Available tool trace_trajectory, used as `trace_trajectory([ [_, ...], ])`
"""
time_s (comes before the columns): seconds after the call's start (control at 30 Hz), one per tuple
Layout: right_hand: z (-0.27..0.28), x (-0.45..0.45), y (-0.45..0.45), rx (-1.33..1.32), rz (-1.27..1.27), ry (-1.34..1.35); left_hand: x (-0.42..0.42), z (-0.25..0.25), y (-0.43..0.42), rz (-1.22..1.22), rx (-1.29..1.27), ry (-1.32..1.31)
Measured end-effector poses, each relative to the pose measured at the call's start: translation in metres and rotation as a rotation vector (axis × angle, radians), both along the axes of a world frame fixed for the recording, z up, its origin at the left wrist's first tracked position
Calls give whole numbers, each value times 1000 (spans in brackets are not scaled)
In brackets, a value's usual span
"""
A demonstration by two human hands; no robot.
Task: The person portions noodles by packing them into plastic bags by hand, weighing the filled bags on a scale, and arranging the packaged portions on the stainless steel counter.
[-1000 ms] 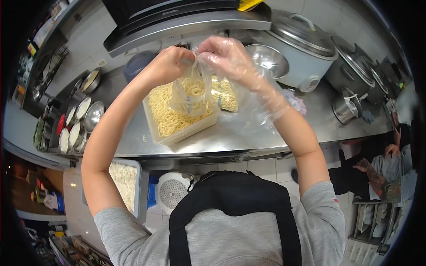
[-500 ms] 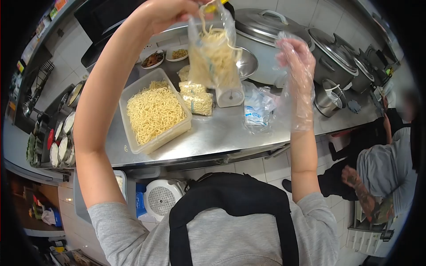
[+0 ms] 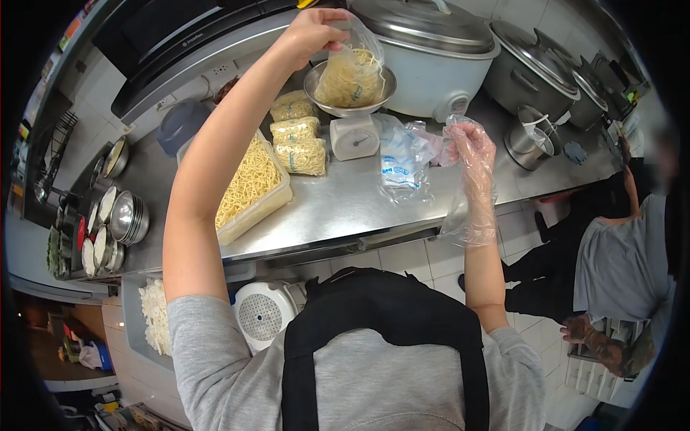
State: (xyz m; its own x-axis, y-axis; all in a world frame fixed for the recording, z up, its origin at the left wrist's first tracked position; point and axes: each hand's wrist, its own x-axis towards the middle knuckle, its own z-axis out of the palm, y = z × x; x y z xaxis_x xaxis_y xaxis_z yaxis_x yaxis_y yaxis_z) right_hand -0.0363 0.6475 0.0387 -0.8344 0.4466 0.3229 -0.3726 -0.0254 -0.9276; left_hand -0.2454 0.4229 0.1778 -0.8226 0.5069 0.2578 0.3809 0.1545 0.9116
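My bare left hand (image 3: pixel 316 34) pinches the top of a clear plastic bag of noodles (image 3: pixel 351 80). The bag's bottom sits in a metal bowl (image 3: pixel 392 87) on a white dial scale (image 3: pixel 354 138); I cannot tell whether its weight rests there. In a clear plastic glove, my right hand (image 3: pixel 472 147) hovers right of the scale, fingers loosely bent and nothing visible in them. Below and left of it lies a packet of clear plastic bags (image 3: pixel 399 172). Packed noodle bags (image 3: pixel 300 154) are lined up beside a tub of loose noodles (image 3: pixel 277 205), partly behind my left forearm.
A large lidded cooker (image 3: pixel 431 72) and dark lidded pots (image 3: pixel 532 75) stand along the back. A metal canister (image 3: pixel 530 151) is at the right. Stacked metal bowls (image 3: pixel 129 218) stand at the left. Another person (image 3: pixel 622 258) is to my right.
My left hand has lowered the noodle bag into the bowl on the scale. The right hand has come slightly down and left. The view has shifted, showing more of the left counter.
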Motion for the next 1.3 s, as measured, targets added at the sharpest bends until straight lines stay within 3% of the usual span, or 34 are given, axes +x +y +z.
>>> trace_trajectory([
  [0.3, -29, -3, -1, 1, 62, -77, 44, -26, -18, 60, -76, 87],
  [0.5, -31, -8, -9, 28, 95, -122, 65, -27, -29, -22, -55, 182],
  [0.6, -30, -9, -13, 33, 105, -122, 73, -28, -33, -28, -230, 164],
  [0.77, -28, -9, -16, 27, 109, -116, 84, -36, -31, 6, -301, 382],
  [0.9, -30, -6, -15, 11, 102, -104, 94, -35, -26, 97, -384, 364],
  [0.93, -31, -5, -15, 0, 105, -95, 89, -42, -26, 127, -391, 543],
  [1.03, -31, -3, -13, 13, 103, -91, 80, -45, -21, 117, -385, 628],
  [1.13, -31, -3, -15, 23, 100, -92, 54, -29, -7, 22, -109, 252],
  [1.3, -21, 6, -26, 39, 32, -44, 19, 30, 3, 8, -175, 127],
])
